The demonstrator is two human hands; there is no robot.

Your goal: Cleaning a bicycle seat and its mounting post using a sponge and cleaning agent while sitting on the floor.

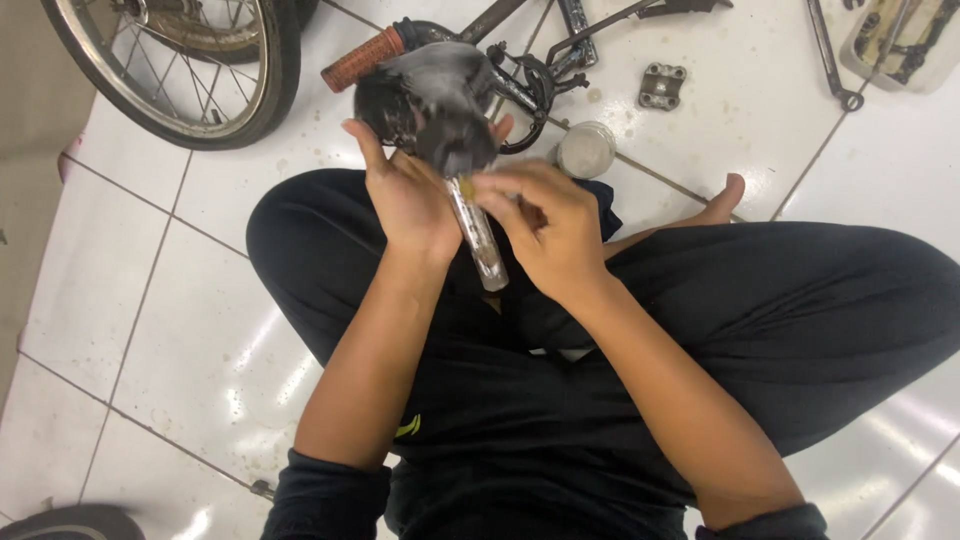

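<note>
My left hand (405, 195) grips a grimy black rag (435, 105) wrapped over 1 metal tube (478, 240) — silvery, smeared, angled down above my lap; my right hand (545, 225) pinches the tube's upper end.

This looks like an indoor bicycle repair spot, a small workshop or a room at home used as one. The floor (200, 330) is glossy white tile with dark grout lines, and bike parts lie spread over it: a spoked wheel (180, 70) with its tyre, a handlebar (470, 50) with a brown grip, a small metal clamp (663, 86), a round tin (585, 150) and a tray (905, 45) of dark parts. A person sits cross-legged on the floor among them.
</note>
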